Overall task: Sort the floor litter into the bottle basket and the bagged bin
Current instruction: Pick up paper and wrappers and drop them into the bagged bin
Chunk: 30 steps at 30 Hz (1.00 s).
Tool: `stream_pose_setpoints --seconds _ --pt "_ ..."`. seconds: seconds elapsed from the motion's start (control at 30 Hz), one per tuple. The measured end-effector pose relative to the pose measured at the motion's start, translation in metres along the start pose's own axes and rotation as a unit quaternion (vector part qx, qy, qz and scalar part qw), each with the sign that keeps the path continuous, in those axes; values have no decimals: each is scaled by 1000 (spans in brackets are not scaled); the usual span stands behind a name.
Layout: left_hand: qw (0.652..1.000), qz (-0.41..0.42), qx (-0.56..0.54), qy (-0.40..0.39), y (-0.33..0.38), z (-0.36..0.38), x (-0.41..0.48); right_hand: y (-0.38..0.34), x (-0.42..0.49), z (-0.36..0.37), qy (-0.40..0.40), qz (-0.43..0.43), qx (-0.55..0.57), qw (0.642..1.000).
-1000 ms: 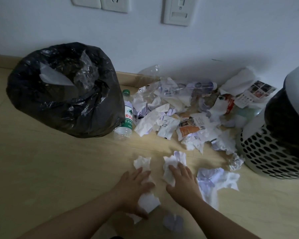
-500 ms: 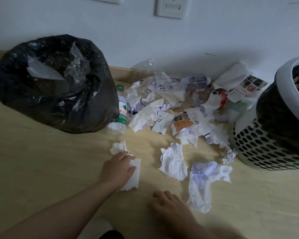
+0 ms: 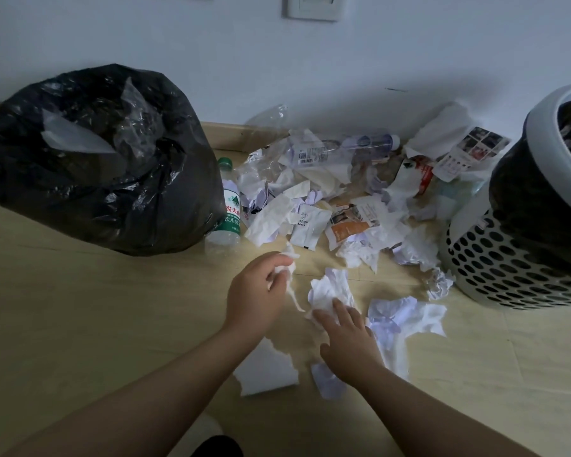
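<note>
Both hands on white tissue litter, pale wood floor (image 3: 80, 324).
Left hand (image 3: 256, 293) fingers pinch a crumpled white tissue wad (image 3: 285, 270); right hand (image 3: 351, 339) fingers spread flat on another white crumpled tissue (image 3: 330, 286), between black bagged bin (image 3: 89, 159) and white perforated basket (image 3: 508, 265).

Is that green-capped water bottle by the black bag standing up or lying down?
Lying down. The water bottle rests flat on the floor against the black bag, green cap toward the wall.

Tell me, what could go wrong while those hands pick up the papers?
The tissue bunched in the left hand trails a loose strip, so a piece might drop. The green-capped bottle lies against the black bagged bin and could get scooped in with paper by mistake.
</note>
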State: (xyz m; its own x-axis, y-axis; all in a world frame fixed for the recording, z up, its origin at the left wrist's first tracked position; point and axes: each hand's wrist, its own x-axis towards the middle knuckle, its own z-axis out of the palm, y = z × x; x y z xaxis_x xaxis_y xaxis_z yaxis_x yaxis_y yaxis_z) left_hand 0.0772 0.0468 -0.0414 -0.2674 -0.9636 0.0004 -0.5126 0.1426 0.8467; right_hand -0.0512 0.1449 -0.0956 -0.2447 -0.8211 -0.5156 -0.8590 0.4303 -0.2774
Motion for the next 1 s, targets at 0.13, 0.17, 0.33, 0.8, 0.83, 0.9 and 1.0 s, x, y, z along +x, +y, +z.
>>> stream_pose_setpoints --seconds 0.13,0.17,0.33,0.8,0.83,0.9,1.0 --pt "968 72 113 -211 0 6 -10 -5 9 -1 53 45 106 992" --pt "938 77 187 -280 -7 8 -13 -7 10 -5 77 58 143 985" --pt "865 27 325 -382 -40 1 -9 -9 14 -42 126 79 211 966" --pt "904 -39 187 -382 119 25 108 8 37 -161 45 54 442 894" --pt "906 -45 169 -385 119 37 104 17 35 -162 49 68 458 885" --pt "918 -48 143 -367 110 54 91 35 30 -162 53 91 506 856" --pt "922 -49 91 -374 91 68 70 55 21 -153 23 92 567 818"
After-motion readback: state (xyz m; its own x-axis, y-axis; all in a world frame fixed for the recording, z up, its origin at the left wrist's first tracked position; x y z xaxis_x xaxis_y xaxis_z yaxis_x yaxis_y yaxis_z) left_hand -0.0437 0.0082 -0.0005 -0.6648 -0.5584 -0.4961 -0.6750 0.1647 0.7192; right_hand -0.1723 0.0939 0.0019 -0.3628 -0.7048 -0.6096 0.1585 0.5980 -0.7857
